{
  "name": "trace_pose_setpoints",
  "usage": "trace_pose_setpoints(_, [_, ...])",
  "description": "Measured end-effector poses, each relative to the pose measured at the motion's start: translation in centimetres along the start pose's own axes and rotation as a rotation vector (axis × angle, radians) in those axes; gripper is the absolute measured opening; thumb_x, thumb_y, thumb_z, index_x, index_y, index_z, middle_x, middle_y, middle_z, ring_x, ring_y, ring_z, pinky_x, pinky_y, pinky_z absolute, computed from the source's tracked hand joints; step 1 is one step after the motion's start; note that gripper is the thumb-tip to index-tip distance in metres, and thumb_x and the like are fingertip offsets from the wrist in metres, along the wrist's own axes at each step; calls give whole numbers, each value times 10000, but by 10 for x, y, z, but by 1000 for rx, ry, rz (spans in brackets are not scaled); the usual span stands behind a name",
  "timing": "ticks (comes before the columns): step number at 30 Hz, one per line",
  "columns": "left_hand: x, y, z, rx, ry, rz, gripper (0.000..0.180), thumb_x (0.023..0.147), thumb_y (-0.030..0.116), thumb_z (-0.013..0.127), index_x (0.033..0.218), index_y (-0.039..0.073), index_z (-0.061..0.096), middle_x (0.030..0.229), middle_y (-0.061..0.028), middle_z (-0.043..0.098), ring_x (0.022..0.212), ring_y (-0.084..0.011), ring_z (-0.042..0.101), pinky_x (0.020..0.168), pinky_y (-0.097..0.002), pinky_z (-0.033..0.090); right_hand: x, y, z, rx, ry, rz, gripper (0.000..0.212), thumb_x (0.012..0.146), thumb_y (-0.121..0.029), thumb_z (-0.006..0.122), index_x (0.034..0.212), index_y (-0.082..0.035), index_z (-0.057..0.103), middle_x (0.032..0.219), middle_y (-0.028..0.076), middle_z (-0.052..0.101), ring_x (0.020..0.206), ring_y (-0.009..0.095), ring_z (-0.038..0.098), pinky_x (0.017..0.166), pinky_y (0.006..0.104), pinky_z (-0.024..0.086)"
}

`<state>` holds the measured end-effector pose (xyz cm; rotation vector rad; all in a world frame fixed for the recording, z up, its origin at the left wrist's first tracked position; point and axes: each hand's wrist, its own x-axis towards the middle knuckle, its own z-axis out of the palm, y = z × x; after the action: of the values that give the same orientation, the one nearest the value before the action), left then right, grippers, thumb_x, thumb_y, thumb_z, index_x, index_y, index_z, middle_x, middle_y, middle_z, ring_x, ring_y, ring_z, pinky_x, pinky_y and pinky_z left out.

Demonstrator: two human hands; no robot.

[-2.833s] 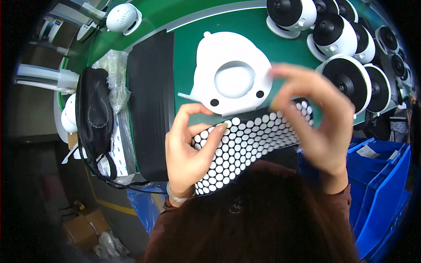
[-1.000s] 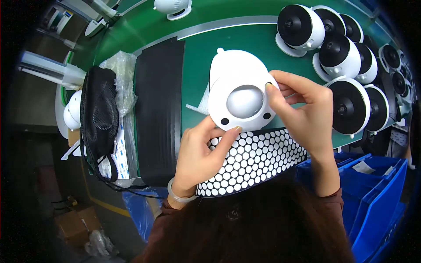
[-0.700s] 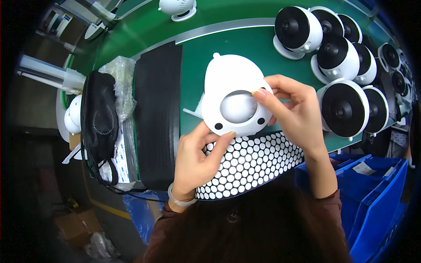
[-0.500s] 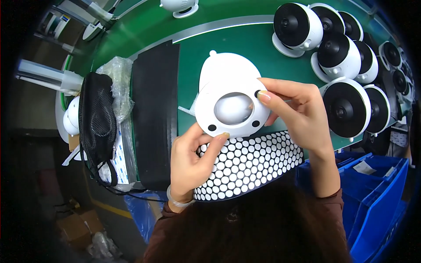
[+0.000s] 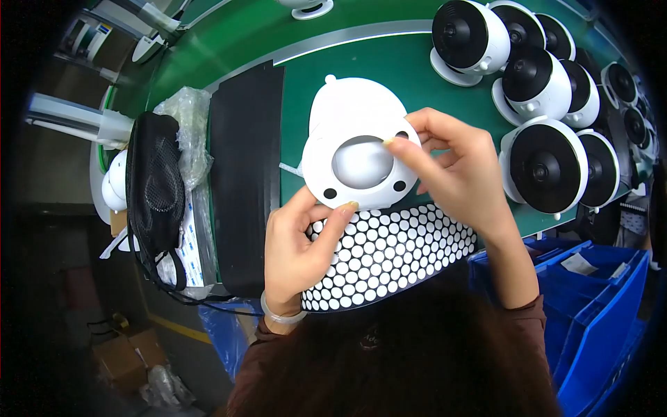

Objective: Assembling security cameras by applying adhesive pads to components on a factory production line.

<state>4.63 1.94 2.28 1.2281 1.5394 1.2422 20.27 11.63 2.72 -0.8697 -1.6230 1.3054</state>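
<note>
Both hands hold a white, round-bodied camera [image 5: 356, 104], its ring-shaped base [image 5: 321, 158] turned up toward me. Through the base's oval opening shows a smooth white curve. Black round pads sit on the base: one at lower left [image 5: 330, 194], one at lower right [image 5: 399, 186], and a third at upper right, partly behind my right thumb. My left hand [image 5: 299, 240] pinches the base's lower-left edge. My right hand [image 5: 458, 167] grips the right side, thumb lying across the base to the opening's edge. Below lies a black sheet covered with white round dots [image 5: 389, 257].
Several white cameras with black fronts [image 5: 542, 167] stand at the right. On the left lie a black mat [image 5: 244, 174], a black mesh pouch [image 5: 156, 187] and clear plastic wrap [image 5: 192, 132]. Blue bins [image 5: 590, 292] stand at lower right, cardboard boxes [image 5: 128, 358] at lower left.
My right thumb has slid left from the upper-right pad to the opening's edge. The camera and both hands have shifted slightly left and up in view.
</note>
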Motion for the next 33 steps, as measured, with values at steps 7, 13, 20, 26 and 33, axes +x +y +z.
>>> trace_pose_setpoints(7, [0,2,-5,-2,-16,-15,241,778,23,582,1000,-66,551,741,-131,656,699,-90,607,629,-199,439,2,0,-8,-62,-89,-60,188,793,-92,591,937,29,602,761,156,632,576,161,622,507,235,481])
trace_pose_setpoints(13, [-20,4,-9,155,-12,-67,587,660,86,716,1132,-29,388,760,-157,647,765,-225,646,644,-259,477,-29,-23,-31,-433,84,-207,119,802,-7,550,896,28,613,764,70,616,671,107,589,605,206,462])
trace_pose_setpoints(20, [-23,-3,-16,62,-53,-53,570,699,-4,663,1153,-36,320,818,-168,650,811,-185,631,710,-239,470,-44,-21,-14,-468,-230,-95,196,662,-33,669,851,-1,628,792,113,626,743,245,602,677,295,467])
trace_pose_setpoints(26, [-44,3,-13,169,172,72,724,668,-34,677,1236,-36,228,739,-134,648,753,-158,623,709,-236,466,-47,2,1,-397,-319,-270,217,679,-104,679,856,0,609,816,110,613,781,264,572,696,321,443])
trace_pose_setpoints(33, [-39,14,-21,233,1,113,143,682,-13,661,804,-45,595,741,-102,659,688,-121,638,614,-201,465,-47,-7,-2,-496,-405,-251,155,679,-97,658,818,-37,620,754,72,604,707,226,550,692,313,384])
